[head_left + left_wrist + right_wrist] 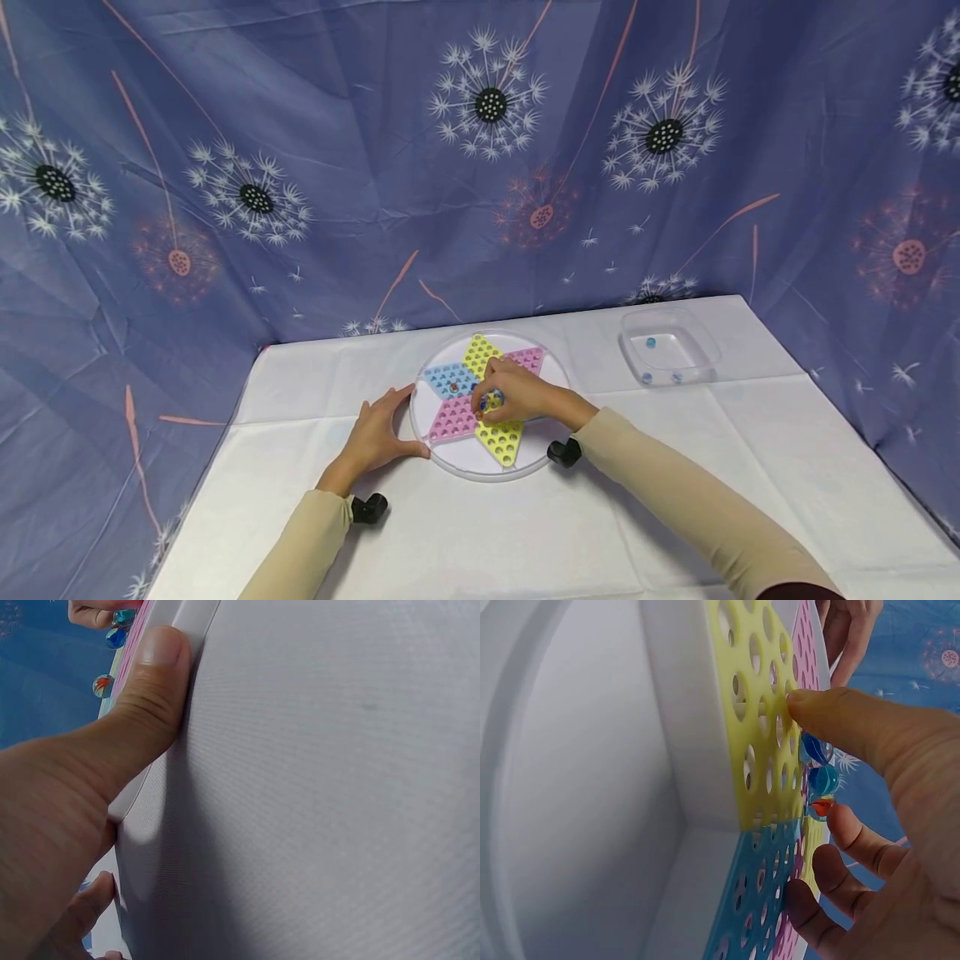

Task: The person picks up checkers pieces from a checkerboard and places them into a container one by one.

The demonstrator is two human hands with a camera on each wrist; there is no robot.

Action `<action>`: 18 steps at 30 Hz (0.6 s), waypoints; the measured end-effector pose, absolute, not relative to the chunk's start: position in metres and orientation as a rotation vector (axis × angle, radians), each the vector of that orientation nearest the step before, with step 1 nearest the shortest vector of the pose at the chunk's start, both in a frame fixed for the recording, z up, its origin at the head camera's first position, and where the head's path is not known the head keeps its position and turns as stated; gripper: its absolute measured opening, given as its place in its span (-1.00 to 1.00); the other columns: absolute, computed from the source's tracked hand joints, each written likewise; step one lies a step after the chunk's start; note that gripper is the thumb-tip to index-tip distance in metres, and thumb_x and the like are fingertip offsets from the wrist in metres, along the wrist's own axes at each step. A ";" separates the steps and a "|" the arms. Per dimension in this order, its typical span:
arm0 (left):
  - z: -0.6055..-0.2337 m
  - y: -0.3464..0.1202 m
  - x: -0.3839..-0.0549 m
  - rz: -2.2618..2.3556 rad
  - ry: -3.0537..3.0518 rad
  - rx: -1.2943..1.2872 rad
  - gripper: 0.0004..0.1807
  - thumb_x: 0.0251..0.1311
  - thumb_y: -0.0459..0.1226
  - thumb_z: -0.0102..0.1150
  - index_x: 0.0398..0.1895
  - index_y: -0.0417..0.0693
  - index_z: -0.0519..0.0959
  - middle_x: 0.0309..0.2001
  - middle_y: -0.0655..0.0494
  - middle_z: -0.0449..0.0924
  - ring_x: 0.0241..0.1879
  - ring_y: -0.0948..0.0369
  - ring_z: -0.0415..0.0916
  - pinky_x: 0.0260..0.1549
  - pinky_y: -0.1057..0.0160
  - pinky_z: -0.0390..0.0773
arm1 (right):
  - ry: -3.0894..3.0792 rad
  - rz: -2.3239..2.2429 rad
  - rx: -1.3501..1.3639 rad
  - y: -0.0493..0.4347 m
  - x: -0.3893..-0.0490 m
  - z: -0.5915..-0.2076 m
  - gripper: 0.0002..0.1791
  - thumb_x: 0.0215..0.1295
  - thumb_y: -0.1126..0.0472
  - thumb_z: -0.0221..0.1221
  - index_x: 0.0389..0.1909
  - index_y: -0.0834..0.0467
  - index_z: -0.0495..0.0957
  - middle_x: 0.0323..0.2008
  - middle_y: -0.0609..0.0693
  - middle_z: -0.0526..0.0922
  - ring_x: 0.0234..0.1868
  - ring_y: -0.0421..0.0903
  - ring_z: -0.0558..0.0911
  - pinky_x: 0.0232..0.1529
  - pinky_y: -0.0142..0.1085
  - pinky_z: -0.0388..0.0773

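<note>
A round white Chinese checkers board carries a star of yellow, pink and blue perforated sections. My left hand steadies its left side, thumb on the rim and fingers spread along the edge. Over the star's centre, my right hand reaches down among glass marbles. In the right wrist view its thumb touches the yellow section, apart from the other fingers. A blue marble, a teal marble and an orange-red marble lie between; the index fingertip is right at the orange-red one. Another marble sits on the blue section.
At the back right stands a clear plastic box with a few blue marbles in it. A dandelion-print curtain hangs behind the white-covered table. Black wrist cameras jut out below both wrists.
</note>
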State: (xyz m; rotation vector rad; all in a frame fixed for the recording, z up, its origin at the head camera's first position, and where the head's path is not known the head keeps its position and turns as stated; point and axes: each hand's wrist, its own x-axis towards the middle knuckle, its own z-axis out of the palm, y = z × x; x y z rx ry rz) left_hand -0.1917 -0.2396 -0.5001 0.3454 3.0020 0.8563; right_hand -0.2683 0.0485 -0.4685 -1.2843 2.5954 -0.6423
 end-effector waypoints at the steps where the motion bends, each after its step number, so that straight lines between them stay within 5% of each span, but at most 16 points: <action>1: -0.500 -0.240 -0.192 0.857 3.001 0.345 0.33 -0.53 0.25 0.59 0.48 0.01 0.23 0.40 -0.13 0.28 0.43 -0.14 0.09 0.37 -0.37 -0.20 | 2.596 -0.638 -1.281 0.048 -0.268 -0.468 -0.84 0.08 0.00 0.42 -0.29 -0.24 0.72 -0.21 0.02 0.45 -0.19 -0.10 0.29 -0.19 -0.24 0.26; 18: -0.499 -0.239 -0.190 0.859 2.998 0.352 0.32 -0.50 0.24 0.58 0.48 0.00 0.23 0.41 -0.13 0.27 0.44 -0.14 0.08 0.37 -0.36 -0.21 | 2.581 -0.643 -1.270 0.048 -0.267 -0.466 -0.86 0.10 0.03 0.41 -0.29 -0.23 0.72 -0.20 0.00 0.46 -0.18 -0.10 0.30 -0.19 -0.24 0.28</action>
